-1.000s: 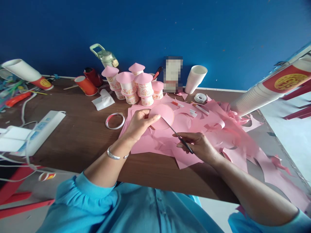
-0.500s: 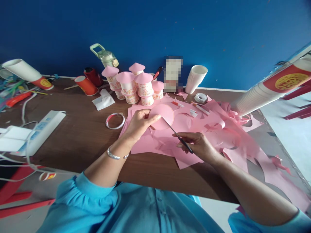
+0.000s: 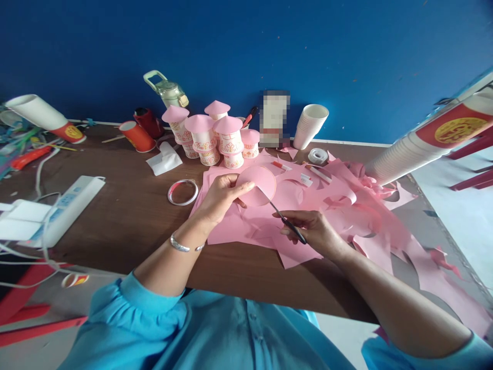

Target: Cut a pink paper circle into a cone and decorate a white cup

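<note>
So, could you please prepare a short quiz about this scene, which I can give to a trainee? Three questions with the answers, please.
1. Open question: which hand holds the scissors?
2. True or false: the left hand is apart from the pink disc.
3. Multiple choice: how many pink cones can be seen on top of the decorated cups?
a) two
b) five
c) nine

Key:
1. The right hand.
2. False. The left hand holds the pink disc.
3. b) five.
</note>
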